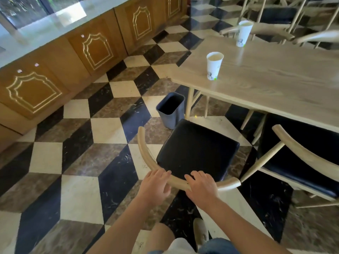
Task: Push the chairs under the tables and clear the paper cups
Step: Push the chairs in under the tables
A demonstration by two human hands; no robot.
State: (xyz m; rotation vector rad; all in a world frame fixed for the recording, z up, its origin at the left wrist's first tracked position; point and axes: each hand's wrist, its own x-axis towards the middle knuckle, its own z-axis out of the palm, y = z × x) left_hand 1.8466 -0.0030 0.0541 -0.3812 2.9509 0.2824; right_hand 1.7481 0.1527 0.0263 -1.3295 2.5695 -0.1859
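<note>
Both bare forearms reach forward and converge on the chair's curved backrest rail (178, 181), where the left hand (155, 186) and right hand (201, 186) rest side by side, near each other but apart, fingers draped over the rail's top edge.

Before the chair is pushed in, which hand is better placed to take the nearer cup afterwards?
Probably the right hand. Both hands rest on the chair back, but the nearer cup stands on the table toward its side.
</note>
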